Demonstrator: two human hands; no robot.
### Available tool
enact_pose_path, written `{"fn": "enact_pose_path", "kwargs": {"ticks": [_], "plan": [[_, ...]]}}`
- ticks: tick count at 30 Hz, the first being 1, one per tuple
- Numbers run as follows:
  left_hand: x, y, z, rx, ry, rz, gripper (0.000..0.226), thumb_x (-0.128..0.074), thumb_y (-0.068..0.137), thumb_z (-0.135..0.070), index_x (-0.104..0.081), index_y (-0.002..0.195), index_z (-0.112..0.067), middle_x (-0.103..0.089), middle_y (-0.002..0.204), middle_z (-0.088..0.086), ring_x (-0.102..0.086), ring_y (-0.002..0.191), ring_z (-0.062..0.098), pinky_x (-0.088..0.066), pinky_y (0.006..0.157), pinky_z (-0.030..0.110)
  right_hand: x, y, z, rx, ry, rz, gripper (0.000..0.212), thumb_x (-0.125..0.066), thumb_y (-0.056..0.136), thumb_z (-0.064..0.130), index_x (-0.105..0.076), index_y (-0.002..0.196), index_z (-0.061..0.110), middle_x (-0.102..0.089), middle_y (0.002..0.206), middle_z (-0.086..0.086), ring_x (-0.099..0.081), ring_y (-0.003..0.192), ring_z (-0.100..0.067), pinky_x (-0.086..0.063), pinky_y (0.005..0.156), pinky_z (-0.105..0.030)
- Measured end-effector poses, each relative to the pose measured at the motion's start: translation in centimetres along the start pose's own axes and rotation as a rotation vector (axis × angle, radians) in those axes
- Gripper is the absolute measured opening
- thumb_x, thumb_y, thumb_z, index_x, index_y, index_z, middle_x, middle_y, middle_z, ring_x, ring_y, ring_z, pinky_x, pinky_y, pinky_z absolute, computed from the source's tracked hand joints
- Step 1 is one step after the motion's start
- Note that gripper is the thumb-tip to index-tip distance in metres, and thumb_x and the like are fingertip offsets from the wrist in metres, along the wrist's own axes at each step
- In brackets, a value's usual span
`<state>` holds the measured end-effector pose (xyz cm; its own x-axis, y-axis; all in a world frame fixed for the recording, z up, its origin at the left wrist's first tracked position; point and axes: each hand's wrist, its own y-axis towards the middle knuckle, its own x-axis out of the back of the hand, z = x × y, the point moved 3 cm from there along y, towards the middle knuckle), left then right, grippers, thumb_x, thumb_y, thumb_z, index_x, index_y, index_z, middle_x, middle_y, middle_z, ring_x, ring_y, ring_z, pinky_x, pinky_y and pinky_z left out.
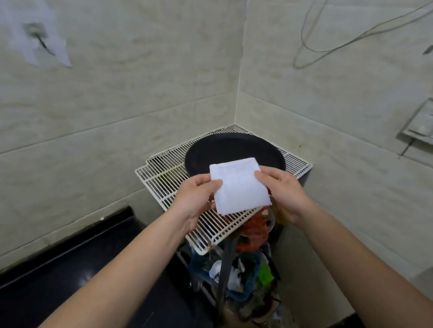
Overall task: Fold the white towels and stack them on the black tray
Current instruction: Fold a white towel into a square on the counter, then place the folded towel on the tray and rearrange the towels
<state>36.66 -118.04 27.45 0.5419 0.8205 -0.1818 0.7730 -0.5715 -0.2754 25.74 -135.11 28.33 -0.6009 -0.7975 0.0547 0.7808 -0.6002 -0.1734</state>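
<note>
Your two forearms are entering from the bottom of the frame and converging toward the centre. At lower left, a glossy black tabletop (49,267) is running along the tiled wall.

Your left hand (195,200) is pinching the left edge of the folded white towel (239,188), with the thumb lying on top and the fingers (209,198) curling underneath. Your right hand (282,194) is gripping the towel's upper right corner, its fingers (260,177) closing on the cloth.

The towel is folded into a rough square and is sitting just right of frame centre, held between both hands. Its far edge is overlapping the near rim of the black tray (237,147); whether it is touching the tray is not clear.

The tray is resting on a white wire rack (173,181) tucked into the corner of the room. Below the rack, a red bag (254,230) and other mixed clutter are showing, too jumbled to identify.

Beyond, a grey cable (320,49) is looping across the upper right wall, a wall box (430,127) is hanging at right, and a pale taped patch (35,33) is showing at upper left.
</note>
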Motion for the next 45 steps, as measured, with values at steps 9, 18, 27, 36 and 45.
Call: {"fn": "enact_pose_path", "kwargs": {"ticks": [9,18,27,36,45], "plan": [[0.9,13.5,0.4,0.076,0.138,-0.322,0.022,-0.067,0.09,-0.007,-0.064,0.112,-0.005,-0.073,0.103,0.012,-0.074,0.085,0.024,-0.06,0.059,0.032,-1.8,17.1,-1.0,-0.049,-0.26,0.13,0.025,-0.062,0.097,0.026,-0.069,0.121,0.022,-0.064,0.119,0.007,-0.06,0.109,-0.014,-0.052,0.098,-0.038],[3.5,21.4,-0.1,0.084,0.415,-0.582,0.028,-0.068,0.082,-0.006,-0.055,0.106,-0.011,-0.066,0.092,0.008,-0.072,0.075,0.025,-0.062,0.069,0.047,-5.8,28.1,-1.7,0.058,-0.51,0.278,0.031,-0.063,0.095,0.021,-0.068,0.125,0.014,-0.069,0.118,-0.001,-0.061,0.113,-0.016,-0.049,0.102,-0.033],[4.5,22.3,-0.2,0.06,0.76,-0.598,0.032,-0.069,0.085,-0.027,-0.053,0.112,-0.018,-0.07,0.082,-0.001,-0.071,0.079,0.026,-0.059,0.078,0.043,-6.7,30.7,-2.5,0.121,-0.718,0.294,0.04,-0.063,0.093,0.035,-0.063,0.13,0.02,-0.07,0.12,0.002,-0.062,0.114,-0.015,-0.047,0.091,-0.025],[3.7,21.8,0.1,0.045,0.976,-0.55,0.012,-0.068,0.086,-0.013,-0.066,0.098,-0.01,-0.071,0.091,0.006,-0.068,0.086,0.025,-0.055,0.08,0.033,-7.0,29.7,-2.6,0.207,-0.862,0.349,0.024,-0.057,0.097,0.026,-0.069,0.117,0.021,-0.073,0.087,-0.002,-0.067,0.085,-0.017,-0.056,0.08,-0.033],[4.5,18.8,-2.2,-0.141,0.931,-0.623,0.031,-0.055,0.097,-0.025,-0.063,0.123,-0.009,-0.069,0.11,0.004,-0.065,0.101,0.022,-0.044,0.081,0.026,-6.6,28.5,-0.8,0.388,-0.938,0.259,0.045,-0.049,0.101,0.036,-0.051,0.143,0.02,-0.058,0.129,-0.004,-0.058,0.116,-0.021,-0.047,0.093,-0.034]]}}
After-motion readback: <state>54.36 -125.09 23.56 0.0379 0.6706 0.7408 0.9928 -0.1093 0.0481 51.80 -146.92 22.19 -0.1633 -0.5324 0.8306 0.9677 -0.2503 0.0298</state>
